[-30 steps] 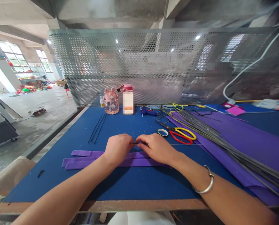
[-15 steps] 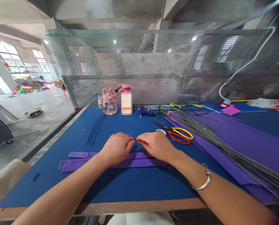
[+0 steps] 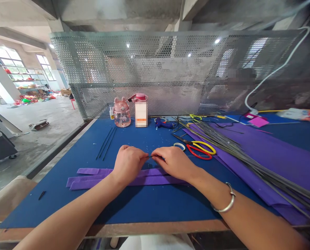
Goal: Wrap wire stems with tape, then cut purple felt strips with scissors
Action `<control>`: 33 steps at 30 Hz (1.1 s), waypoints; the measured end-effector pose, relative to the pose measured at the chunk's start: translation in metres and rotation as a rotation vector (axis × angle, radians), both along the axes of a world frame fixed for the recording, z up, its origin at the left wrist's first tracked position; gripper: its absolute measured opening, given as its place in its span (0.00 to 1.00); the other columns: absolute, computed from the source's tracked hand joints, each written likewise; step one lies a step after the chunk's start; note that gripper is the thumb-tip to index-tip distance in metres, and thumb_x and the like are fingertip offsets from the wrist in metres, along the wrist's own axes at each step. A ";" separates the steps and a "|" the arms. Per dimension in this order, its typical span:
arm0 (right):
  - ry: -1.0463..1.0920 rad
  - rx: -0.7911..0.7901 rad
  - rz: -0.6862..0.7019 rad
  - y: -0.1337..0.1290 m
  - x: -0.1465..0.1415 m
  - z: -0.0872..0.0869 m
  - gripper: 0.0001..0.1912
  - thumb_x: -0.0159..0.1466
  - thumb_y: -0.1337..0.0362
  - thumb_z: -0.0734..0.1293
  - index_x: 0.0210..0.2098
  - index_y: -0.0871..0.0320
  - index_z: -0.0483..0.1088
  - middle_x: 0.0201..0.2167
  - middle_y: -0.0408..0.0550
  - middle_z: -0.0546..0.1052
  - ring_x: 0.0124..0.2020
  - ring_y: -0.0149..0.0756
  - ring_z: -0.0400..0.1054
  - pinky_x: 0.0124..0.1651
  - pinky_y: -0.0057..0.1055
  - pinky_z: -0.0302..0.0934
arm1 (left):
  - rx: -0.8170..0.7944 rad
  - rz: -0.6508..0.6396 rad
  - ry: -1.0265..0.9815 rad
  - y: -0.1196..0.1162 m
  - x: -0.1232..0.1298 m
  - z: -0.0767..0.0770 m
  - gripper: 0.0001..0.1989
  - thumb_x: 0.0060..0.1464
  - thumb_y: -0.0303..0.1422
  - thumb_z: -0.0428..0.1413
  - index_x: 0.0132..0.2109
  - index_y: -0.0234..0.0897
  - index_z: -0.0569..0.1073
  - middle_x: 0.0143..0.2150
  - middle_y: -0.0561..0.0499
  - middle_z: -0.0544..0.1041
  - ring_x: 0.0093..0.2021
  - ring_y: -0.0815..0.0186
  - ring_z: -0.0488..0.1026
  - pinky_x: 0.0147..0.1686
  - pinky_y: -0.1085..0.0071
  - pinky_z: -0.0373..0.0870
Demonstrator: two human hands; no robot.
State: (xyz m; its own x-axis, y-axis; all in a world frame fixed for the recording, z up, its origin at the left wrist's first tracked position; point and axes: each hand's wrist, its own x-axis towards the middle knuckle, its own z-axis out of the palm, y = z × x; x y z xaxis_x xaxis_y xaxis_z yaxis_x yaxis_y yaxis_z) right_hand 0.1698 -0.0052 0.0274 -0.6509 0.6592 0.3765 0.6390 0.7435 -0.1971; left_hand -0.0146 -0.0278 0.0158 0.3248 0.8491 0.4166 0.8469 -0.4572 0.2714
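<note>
Above the middle of the table, my left hand [image 3: 129, 162] and my right hand [image 3: 173, 161] meet with their fingertips almost touching. Both are closed in a pinch on a short, thin dark piece [image 3: 149, 156], of which only a bit shows in the gap; most of it is hidden by the fingers. Below them lie purple fabric strips [image 3: 88, 184], partly covered by my left wrist. Three thin dark sticks [image 3: 105, 144] rest side by side to the left. A roll of tape [image 3: 179, 146] lies just beyond my right hand, beside scissors [image 3: 200, 150] with red and yellow handles.
Purple sheets [image 3: 280, 156] and a bundle of long grey-green stems [image 3: 230, 147] cover the right side. At the back stand a pink-lidded bottle [image 3: 122, 114], a box [image 3: 141, 116] and a blue glue gun [image 3: 164, 122]. A perforated metal screen [image 3: 144, 76] closes the far edge.
My fingertips have drawn slightly apart, and the left hand has tilted a little. A dark bit now shows between them. The rest of the table looks the same, with a slight shift of view.
</note>
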 end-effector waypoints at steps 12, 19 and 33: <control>0.179 0.449 0.182 -0.008 0.003 -0.001 0.12 0.63 0.65 0.61 0.45 0.59 0.70 0.47 0.56 0.73 0.49 0.44 0.64 0.51 0.44 0.58 | -0.086 0.070 -0.414 0.008 -0.006 0.002 0.13 0.55 0.33 0.50 0.43 0.39 0.78 0.35 0.48 0.81 0.34 0.63 0.76 0.37 0.70 0.68; 0.350 0.067 -0.151 0.005 -0.003 -0.011 0.12 0.59 0.57 0.66 0.37 0.60 0.71 0.36 0.54 0.75 0.41 0.44 0.69 0.44 0.40 0.63 | -0.457 0.002 -0.934 0.023 -0.005 -0.008 0.10 0.50 0.34 0.55 0.37 0.33 0.77 0.29 0.49 0.79 0.28 0.67 0.74 0.33 0.70 0.70; 0.695 -0.927 0.021 0.014 -0.002 -0.005 0.15 0.62 0.57 0.60 0.38 0.62 0.70 0.14 0.34 0.57 0.15 0.24 0.47 0.19 0.23 0.44 | 0.068 0.045 -0.270 0.013 0.001 -0.014 0.17 0.59 0.32 0.48 0.54 0.40 0.72 0.41 0.47 0.80 0.42 0.61 0.76 0.49 0.65 0.68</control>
State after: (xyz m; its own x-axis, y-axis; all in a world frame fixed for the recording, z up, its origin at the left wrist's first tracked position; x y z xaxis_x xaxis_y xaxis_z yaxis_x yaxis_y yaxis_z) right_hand 0.1673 0.0086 0.0223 -0.5076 0.8609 0.0354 0.1679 0.1391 -0.9759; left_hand -0.0136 -0.0148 0.0017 0.1569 0.8272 0.5396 0.7679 -0.4457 0.4600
